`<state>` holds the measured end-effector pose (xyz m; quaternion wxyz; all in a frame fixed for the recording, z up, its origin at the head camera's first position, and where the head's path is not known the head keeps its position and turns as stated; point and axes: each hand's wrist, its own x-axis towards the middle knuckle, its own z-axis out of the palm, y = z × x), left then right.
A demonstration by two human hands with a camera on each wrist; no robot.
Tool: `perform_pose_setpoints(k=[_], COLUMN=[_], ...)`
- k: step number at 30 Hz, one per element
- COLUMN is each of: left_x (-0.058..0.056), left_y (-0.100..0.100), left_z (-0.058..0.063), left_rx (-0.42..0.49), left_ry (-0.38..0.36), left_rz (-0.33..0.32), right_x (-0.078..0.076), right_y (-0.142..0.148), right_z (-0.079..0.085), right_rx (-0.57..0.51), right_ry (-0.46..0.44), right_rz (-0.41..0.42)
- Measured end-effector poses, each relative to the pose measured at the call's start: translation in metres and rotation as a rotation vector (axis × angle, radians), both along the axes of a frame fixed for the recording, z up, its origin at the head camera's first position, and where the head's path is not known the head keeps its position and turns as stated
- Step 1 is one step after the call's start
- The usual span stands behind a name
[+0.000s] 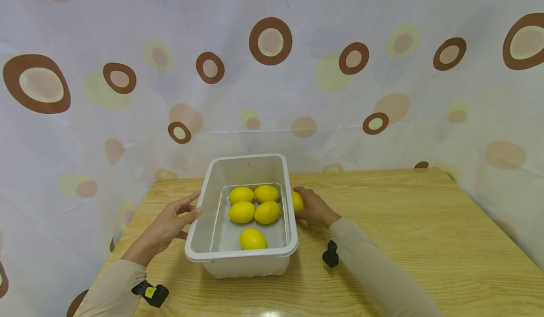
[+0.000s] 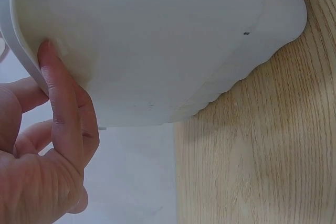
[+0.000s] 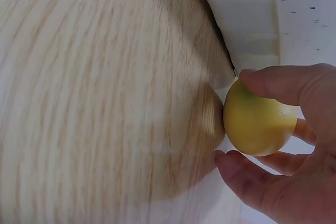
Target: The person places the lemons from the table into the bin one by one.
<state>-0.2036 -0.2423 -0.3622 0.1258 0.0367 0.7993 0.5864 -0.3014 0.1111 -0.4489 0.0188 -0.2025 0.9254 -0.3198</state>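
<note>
A white plastic bin [image 1: 244,269] stands on the table with several yellow lemons [image 1: 267,212] on its floor. At the bin's left side, my left hand [image 1: 172,222] pinches the rim, thumb on top and fingers against the outer wall. That grip also shows in the left wrist view, where my left hand [image 2: 47,145] is at the rim [image 2: 21,51]. Just outside the bin's right wall, my right hand [image 1: 314,207] holds another lemon [image 1: 298,202], partly hidden by the rim. Up close, thumb and fingers surround this lemon [image 3: 260,121] low over the wood.
The wooden table [image 1: 408,222] extends to the right of the bin. A patterned curtain [image 1: 272,99] hangs behind the table's back edge. Small black wrist cameras [image 1: 156,295] sit on both sleeves.
</note>
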Motion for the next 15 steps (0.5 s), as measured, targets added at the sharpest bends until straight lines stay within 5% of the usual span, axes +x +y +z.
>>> perform_pose_setpoints(k=[15], left_x=[-0.0013], left_y=[-0.0009], left_z=[-0.0020], left_rx=[0.002], left_ry=[0.003], left_rz=[0.006], right_x=[0.0018], right_y=[0.0073], right_z=[0.0031], right_rx=[0.009], right_ry=[-0.009], right_rz=[-0.003])
